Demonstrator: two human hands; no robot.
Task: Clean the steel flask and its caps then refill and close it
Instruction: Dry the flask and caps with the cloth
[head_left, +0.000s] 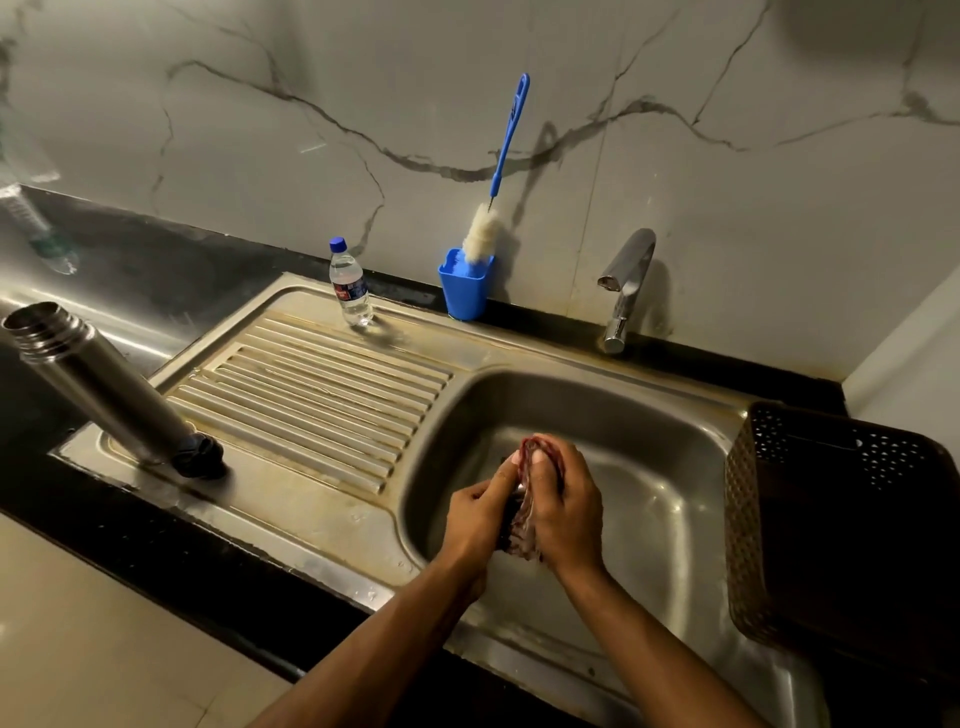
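Head view: over the steel sink basin (649, 415), the left hand (480, 514) and right hand (563, 512) curl their fingers around a reddish scrubbing pad (525, 519) (what it wraps is hidden). The open cylindrical steel flask (98, 387) stands on the ribbed drainboard (322, 384).

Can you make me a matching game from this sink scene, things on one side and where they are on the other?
Things:
1. steel flask
2. bottle brush
3. water bottle
4. hands

Places:
A. standing in the blue cup
B. over the sink basin
C. uncapped, at the drainboard's left end
D. upright at the drainboard's back edge

Pairs: 1-C, 2-A, 3-D, 4-B
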